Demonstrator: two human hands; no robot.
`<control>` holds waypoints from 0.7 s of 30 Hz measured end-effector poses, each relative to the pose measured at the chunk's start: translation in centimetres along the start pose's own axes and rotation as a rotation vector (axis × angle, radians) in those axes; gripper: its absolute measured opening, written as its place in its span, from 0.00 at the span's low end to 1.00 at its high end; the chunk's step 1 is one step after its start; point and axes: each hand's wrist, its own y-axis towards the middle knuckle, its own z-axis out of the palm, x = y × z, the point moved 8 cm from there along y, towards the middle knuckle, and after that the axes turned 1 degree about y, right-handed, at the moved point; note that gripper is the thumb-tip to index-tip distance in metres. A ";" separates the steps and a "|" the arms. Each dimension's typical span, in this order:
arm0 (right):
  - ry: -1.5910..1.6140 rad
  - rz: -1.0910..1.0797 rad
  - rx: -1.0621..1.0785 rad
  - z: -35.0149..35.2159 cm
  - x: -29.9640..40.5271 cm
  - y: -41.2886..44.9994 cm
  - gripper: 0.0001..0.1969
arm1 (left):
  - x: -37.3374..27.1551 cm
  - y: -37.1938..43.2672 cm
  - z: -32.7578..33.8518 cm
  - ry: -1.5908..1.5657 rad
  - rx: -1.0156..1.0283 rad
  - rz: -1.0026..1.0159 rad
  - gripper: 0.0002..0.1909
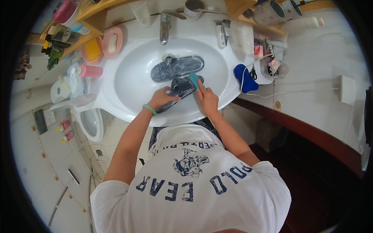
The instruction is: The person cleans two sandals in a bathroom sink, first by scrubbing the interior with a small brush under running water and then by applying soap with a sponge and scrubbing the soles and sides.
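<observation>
Two dark slide slippers with whitish suds lie in a white washbasin (128, 78). The farther slipper (189, 64) rests beneath the faucet (165, 27), beside the drain, and nothing holds it. My left hand (163, 98), with a green bangle at the wrist, grips the nearer slipper (167, 107) near its strap. Held in my right hand (207, 99) is a teal-handled brush (193, 79), placed against the other end of that slipper; its bristles are hidden.
Pink soap dishes (120, 32) and a pink bottle (91, 71) stand left on the basin's rim. A cup (193, 8) is behind the faucet. At right lie a blue cloth item (244, 78), scissors (253, 72) and a filled clear container (269, 58). Wooden shelves overhang both sides.
</observation>
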 end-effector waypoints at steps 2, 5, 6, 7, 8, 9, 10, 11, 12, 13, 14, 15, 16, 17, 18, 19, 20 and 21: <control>0.052 0.052 -0.026 0.1 0.3 0.0 0.24 | 0.5 0.1 0.3 0.004 0.009 -0.007 0.51; 0.062 -0.134 0.044 0.8 4.2 -1.3 0.23 | 0.9 0.5 0.7 -0.096 0.076 -0.044 0.49; 0.062 -0.135 0.046 1.1 3.6 -1.1 0.23 | 1.2 0.5 0.9 -0.191 0.121 -0.074 0.47; 0.034 -0.046 0.004 1.1 1.6 -0.5 0.24 | 0.9 0.3 0.7 -0.191 0.123 -0.079 0.47; 0.006 0.043 -0.038 1.1 -0.5 0.0 0.25 | 0.5 0.1 0.8 -0.268 0.136 -0.106 0.46; 0.062 0.147 -0.089 0.3 -1.9 0.7 0.24 | 0.2 0.0 0.7 -0.341 0.146 -0.133 0.44; 0.069 0.110 -0.088 0.4 -1.3 0.7 0.24 | 0.4 0.3 0.8 -0.287 0.127 -0.122 0.44; 0.076 0.073 -0.088 0.4 -0.6 0.6 0.23 | 0.8 0.3 0.8 -0.282 0.126 -0.126 0.44; 0.088 -0.017 -0.038 1.0 1.0 0.1 0.23 | 1.0 0.6 0.9 -0.337 0.135 -0.118 0.44; 0.100 -0.108 0.019 1.3 2.9 -0.7 0.22 | 1.3 0.6 1.1 -0.397 0.145 -0.114 0.43; 0.065 -0.152 0.052 1.0 3.8 -0.8 0.22 | 1.9 0.9 1.3 -0.396 0.148 -0.115 0.43; 0.065 -0.150 0.051 1.1 3.0 -0.3 0.22 | 2.4 1.3 1.6 -0.447 0.164 -0.113 0.44; 0.045 -0.031 -0.019 0.8 0.7 0.7 0.22 | 2.6 1.4 1.8 -0.497 0.180 -0.116 0.44; 0.025 0.088 -0.088 0.3 -1.6 1.4 0.22 | 2.7 1.5 2.1 -0.495 0.183 -0.120 0.44; 0.036 0.205 -0.020 -0.1 -2.8 2.4 0.23 | 2.5 1.8 1.8 -0.429 0.143 -0.110 0.43; 0.038 0.210 -0.021 0.2 -2.3 1.9 0.23 | 2.4 1.9 1.5 -0.363 0.103 -0.099 0.42; 0.004 0.037 0.000 0.8 0.1 1.2 0.23 | 2.9 2.0 1.5 -0.358 0.106 -0.099 0.42; -0.034 -0.138 0.024 1.2 2.3 0.2 0.22 | 3.1 2.0 1.8 -0.409 0.140 -0.086 0.42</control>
